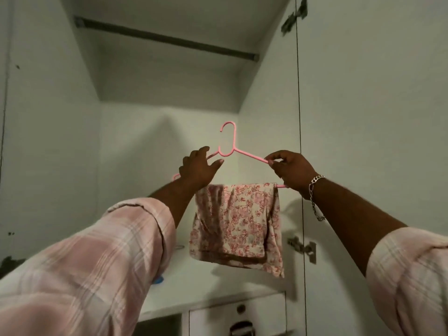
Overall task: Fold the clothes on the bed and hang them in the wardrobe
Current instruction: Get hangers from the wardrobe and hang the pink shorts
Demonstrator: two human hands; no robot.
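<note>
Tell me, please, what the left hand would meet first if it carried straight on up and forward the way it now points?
Probably the back wall of the wardrobe, below the dark rail. The left hand holds the pink hanger, and nothing shows between them, though depth is hard to judge here.

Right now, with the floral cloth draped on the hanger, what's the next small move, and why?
Probably raise the pink hanger toward the dark rail. Its hook is free and well below the rail, the floral cloth already hangs over its bar, and the left hand and right hand hold it.
</note>
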